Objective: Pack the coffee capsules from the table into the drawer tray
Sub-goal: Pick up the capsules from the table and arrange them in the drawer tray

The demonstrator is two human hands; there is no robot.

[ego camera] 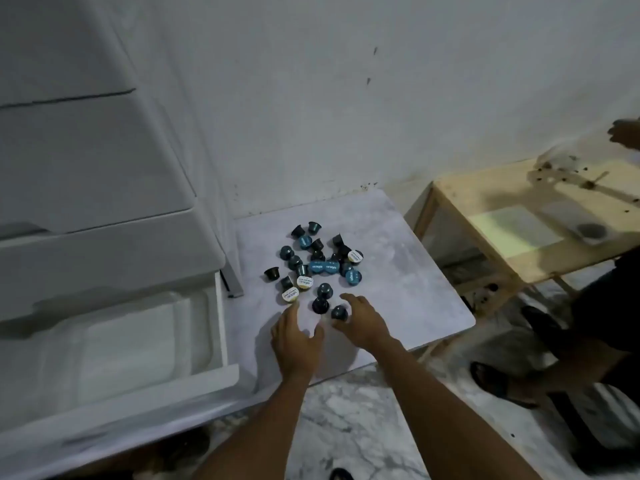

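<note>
Two hands sit at 6 o'clock of the capsule pile: left hand open over the table, right hand pinching one capsule.

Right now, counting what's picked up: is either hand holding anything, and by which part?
Right hand pinches a capsule by its sides; left hand holds nothing.

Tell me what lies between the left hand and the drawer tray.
In the head view, only bare marble table and the drawer's white side wall lie between the left hand and the tray.
</note>
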